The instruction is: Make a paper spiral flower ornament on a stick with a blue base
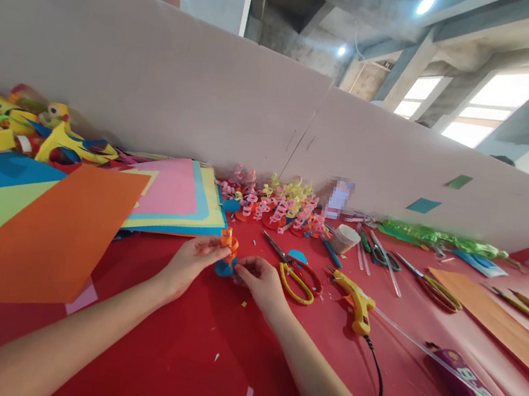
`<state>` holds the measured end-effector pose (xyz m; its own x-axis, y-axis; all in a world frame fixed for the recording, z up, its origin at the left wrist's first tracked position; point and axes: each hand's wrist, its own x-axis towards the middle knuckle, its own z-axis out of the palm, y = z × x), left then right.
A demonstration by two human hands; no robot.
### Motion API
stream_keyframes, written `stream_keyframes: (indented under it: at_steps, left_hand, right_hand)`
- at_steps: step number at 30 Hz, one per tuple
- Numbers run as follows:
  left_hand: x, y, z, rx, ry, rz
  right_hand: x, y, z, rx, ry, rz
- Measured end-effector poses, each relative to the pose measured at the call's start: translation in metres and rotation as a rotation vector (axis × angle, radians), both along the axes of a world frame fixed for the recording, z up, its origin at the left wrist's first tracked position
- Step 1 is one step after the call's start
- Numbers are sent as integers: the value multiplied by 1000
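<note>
A small craft of coiled orange paper strip (232, 244) stands over a round blue paper base (223, 268) at the middle of the table. My left hand (190, 261) pinches the orange coil from the left with thumb and fingers. On the right side, my right hand (261, 281) has its fingers closed at the edge of the blue base; they appear to grip it. Scissors with red and yellow handles (298, 281) lie just right of my right hand, blades pointing away. Beyond them is a loose blue paper disc (298, 256).
A yellow glue gun (356, 301) with a black cord lies to the right. Coloured sheets (174, 193) and an orange sheet (50, 236) are stacked left. Finished-looking pink and yellow curls (288, 205) line the white partition (161, 86). A paper cup (345, 238) stands near more scissors (433, 283).
</note>
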<state>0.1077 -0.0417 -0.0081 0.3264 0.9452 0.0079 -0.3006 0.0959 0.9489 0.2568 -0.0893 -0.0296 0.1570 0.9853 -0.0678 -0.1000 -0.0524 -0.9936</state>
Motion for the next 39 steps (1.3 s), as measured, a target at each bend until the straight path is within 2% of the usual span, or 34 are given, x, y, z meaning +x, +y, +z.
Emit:
stream_keyframes:
  at_steps: [7, 15, 23, 28, 31, 33, 39]
  left_hand:
    - [-1, 1, 4, -61, 6, 38]
    - [-2, 5, 6, -155, -149, 63]
    - [0, 1, 9, -176, -101, 38]
    - [-2, 4, 8, -214, -119, 9]
    - [-3, 5, 9, -242, -128, -40]
    - [-4, 4, 11, -261, -136, -105]
    - [-5, 0, 13, -305, -146, -247]
  right_hand:
    - [-4, -4, 0, -16, -22, 20]
    - [-3, -2, -1, -80, -113, 78]
    - [-4, -5, -1, -74, -180, 140]
    - [-2, -6, 4, -33, -238, 58]
    - [4, -4, 3, 54, -355, -43]
    - [6, -2, 2, 82, -375, -49]
    - [7, -2, 6, -76, -203, 171]
